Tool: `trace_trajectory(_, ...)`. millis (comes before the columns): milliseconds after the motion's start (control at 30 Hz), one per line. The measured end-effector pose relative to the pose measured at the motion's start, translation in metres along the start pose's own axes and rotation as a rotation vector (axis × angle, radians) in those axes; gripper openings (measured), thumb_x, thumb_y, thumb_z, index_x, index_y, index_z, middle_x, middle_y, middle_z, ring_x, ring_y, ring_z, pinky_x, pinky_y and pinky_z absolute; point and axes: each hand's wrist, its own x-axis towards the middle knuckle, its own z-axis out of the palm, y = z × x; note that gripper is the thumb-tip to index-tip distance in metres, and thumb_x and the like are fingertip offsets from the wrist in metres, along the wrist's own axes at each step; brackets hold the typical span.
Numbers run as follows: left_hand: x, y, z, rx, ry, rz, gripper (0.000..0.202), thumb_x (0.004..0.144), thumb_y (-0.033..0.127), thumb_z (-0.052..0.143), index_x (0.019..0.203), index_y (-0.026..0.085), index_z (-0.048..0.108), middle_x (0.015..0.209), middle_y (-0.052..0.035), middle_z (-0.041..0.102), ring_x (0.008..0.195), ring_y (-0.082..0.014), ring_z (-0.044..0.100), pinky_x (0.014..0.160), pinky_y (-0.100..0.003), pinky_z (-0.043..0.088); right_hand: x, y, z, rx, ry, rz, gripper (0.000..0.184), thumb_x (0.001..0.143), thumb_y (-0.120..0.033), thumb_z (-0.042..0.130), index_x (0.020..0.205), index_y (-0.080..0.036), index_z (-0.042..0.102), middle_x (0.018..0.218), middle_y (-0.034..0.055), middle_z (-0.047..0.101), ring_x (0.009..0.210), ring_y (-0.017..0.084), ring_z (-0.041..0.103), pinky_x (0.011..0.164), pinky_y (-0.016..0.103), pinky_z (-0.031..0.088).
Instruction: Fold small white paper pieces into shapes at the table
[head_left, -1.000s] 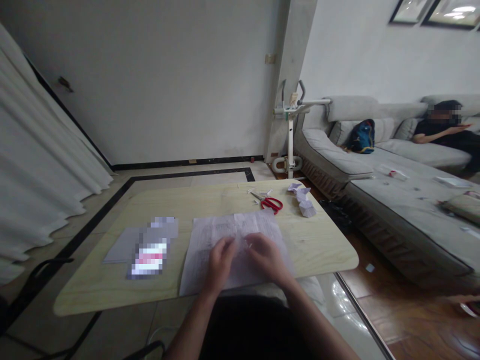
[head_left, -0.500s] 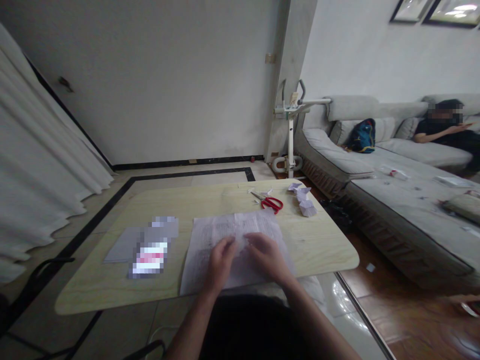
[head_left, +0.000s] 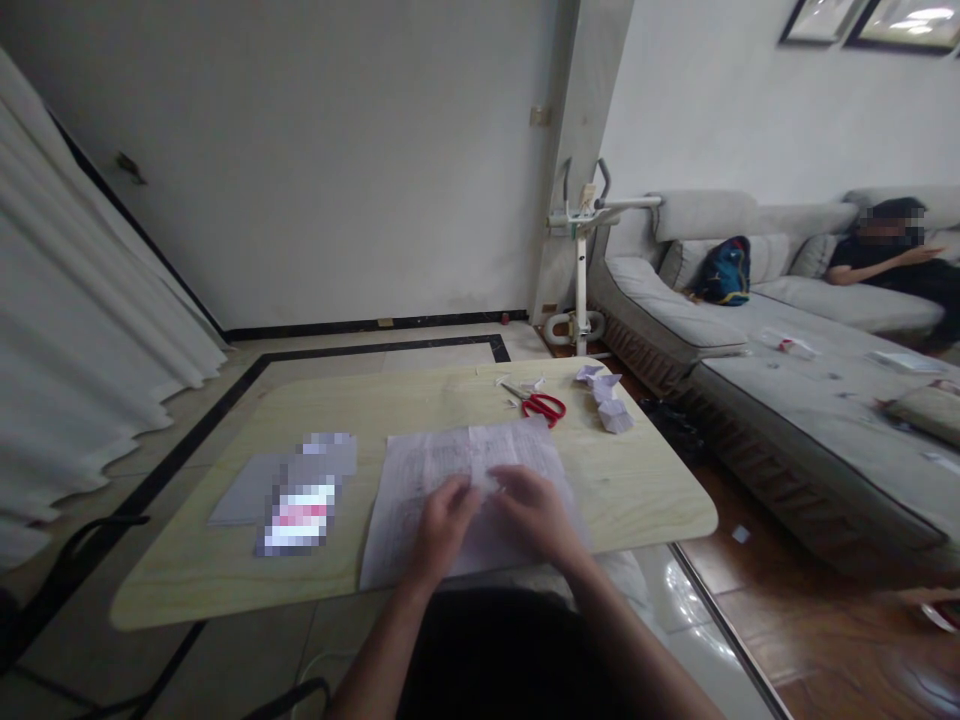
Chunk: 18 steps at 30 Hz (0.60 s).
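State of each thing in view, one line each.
Printed sheet: spread out, creased
Left hand: fingers bent, over sheet; grip unclear
Right hand: fingers bent, over sheet; grip unclear
Red-handled scissors: lying, open or shut unclear
Purplish papers: folded
Pixelated item: masked, can't tell
Backpack: upright on sofa
Curtain: hanging in folds

We've got a matt paper sheet (head_left: 420, 460) here, smooth wood-grained tabletop (head_left: 637, 495) there, metal-bladed scissors (head_left: 532, 404), and glossy floor (head_left: 810, 650)!
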Motion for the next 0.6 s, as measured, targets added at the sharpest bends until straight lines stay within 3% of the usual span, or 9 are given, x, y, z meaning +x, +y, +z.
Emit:
trace_trajectory(67, -0.0009, 0.0023, -0.0001, 0.012, -0.045, 0.022, 0.020, 0.081, 0.036, 0.060, 0.077, 0.017, 0.064, 0.070, 0.0013, 0.063, 0.071, -0.0171, 0.060, 0.064, -0.024, 0.046, 0.0003, 0.0010, 0.0002, -0.004, 0.006, 0.004, 0.025, 0.077, -0.017, 0.062, 0.100, -0.025, 0.068, 0.083, 0.0007, 0.070, 0.074, 0.017, 0.063, 0.064, 0.027, 0.051)
trace_trajectory(233, -0.0013, 0.0020, 0.0004, -0.004, 0.014, -0.015, 0.020, 0.081, 0.037, 0.060, 0.083, 0.018, 0.066, 0.079, -0.0003, 0.066, 0.079, -0.0191, 0.061, 0.070, -0.025, 0.047, 0.0004, 0.0020, 0.0005, -0.030, 0.006, -0.007, 0.022, 0.078, -0.020, 0.062, 0.099, -0.024, 0.070, 0.081, 0.0010, 0.071, 0.071, 0.017, 0.063, 0.062, 0.027, 0.051)
trace_trajectory(433, -0.0026, 0.0035, 0.0005, -0.021, -0.040, 0.042, 0.020, 0.085, 0.035, 0.056, 0.086, 0.018, 0.065, 0.077, -0.0002, 0.065, 0.075, -0.0179, 0.060, 0.069, -0.025, 0.047, 0.0000, -0.0031, -0.0006, -0.014, 0.012, 0.017, 0.021, 0.078, -0.021, 0.061, 0.096, -0.024, 0.070, 0.079, 0.0010, 0.072, 0.069, 0.017, 0.063, 0.062, 0.028, 0.051)
trace_trajectory(600, -0.0039, 0.0083, 0.0020, -0.064, -0.085, 0.112, 0.022, 0.084, 0.030, 0.056, 0.099, 0.018, 0.067, 0.099, -0.0054, 0.067, 0.096, -0.0213, 0.061, 0.085, -0.029, 0.047, 0.0008, -0.0030, -0.0013, 0.025, 0.029, 0.014, 0.018, 0.079, -0.023, 0.062, 0.095, -0.023, 0.070, 0.082, 0.0023, 0.073, 0.076, 0.019, 0.065, 0.067, 0.030, 0.052)
